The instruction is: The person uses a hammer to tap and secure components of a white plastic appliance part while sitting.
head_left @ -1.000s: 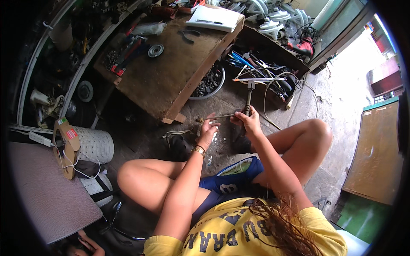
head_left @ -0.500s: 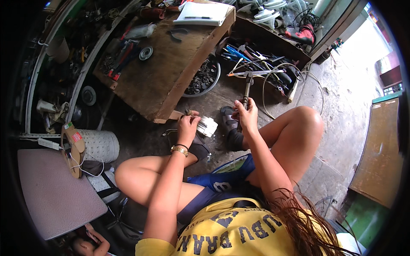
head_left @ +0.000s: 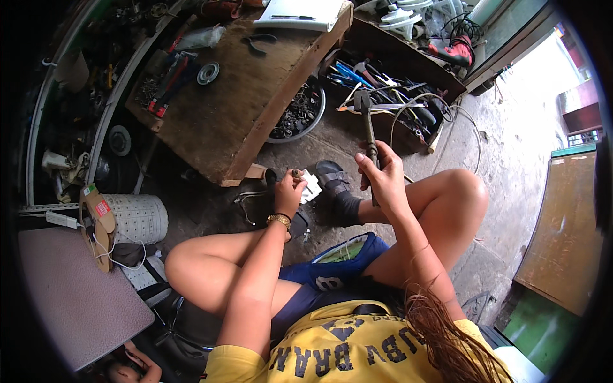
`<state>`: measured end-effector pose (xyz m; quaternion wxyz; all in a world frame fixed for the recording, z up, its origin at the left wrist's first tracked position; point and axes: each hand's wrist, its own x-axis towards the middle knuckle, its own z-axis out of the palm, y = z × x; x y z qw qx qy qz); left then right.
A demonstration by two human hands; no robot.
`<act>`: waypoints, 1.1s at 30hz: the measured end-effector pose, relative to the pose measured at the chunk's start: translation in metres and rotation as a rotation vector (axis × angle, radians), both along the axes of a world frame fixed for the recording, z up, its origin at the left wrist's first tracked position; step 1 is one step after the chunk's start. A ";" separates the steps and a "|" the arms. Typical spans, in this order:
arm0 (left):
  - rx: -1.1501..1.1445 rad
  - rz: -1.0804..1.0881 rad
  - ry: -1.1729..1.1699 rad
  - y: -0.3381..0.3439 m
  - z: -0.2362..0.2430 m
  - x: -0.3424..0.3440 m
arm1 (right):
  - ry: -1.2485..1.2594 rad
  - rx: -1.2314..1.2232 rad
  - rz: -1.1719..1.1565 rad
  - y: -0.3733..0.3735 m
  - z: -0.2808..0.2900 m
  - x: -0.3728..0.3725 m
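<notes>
Hammer (head_left: 370,132) in Our Right Hand (head_left: 385,176), Short Rod (head_left: 297,173) in Our Left Hand (head_left: 289,195)

We sit low over the floor with our knees spread and both hands out in front. Our right hand is wrapped round the hammer's handle, its head pointing away from us, near the open tool box (head_left: 408,57) as we look down. Our left hand pinches the short rod, whose rounded end shows above the fingers. Just beyond those fingers is a white part (head_left: 311,189), low down between our feet and just beside our right sandal (head_left: 333,182). The left hand hides the rod's lower end, so we cannot tell whether it touches the white part. The hammer's head is well apart from the rod.

A gold watch (head_left: 279,219) circles our left wrist. Ahead of us stands a wooden table (head_left: 223,121) bearing dark pliers (head_left: 260,44), a round metal disc (head_left: 207,73) and white paper with a pen (head_left: 294,17). Beside it, a basin (head_left: 322,105) holds small dark pieces. The tool box is full of hand tools, and a red power tool (head_left: 454,52) lies past its far side.
</notes>
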<state>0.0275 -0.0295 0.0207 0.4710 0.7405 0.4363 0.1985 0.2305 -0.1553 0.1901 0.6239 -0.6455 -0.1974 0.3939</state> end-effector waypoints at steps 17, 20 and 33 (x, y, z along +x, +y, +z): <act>0.277 -0.260 0.009 -0.010 -0.019 -0.006 | 0.077 -0.063 0.353 -0.016 -0.035 0.007; 0.261 -0.244 -0.002 -0.016 -0.027 -0.011 | -0.410 -0.207 0.508 -0.027 -0.077 0.000; 0.318 -0.157 0.036 0.008 -0.044 -0.026 | -0.678 -0.242 0.673 -0.020 -0.046 -0.035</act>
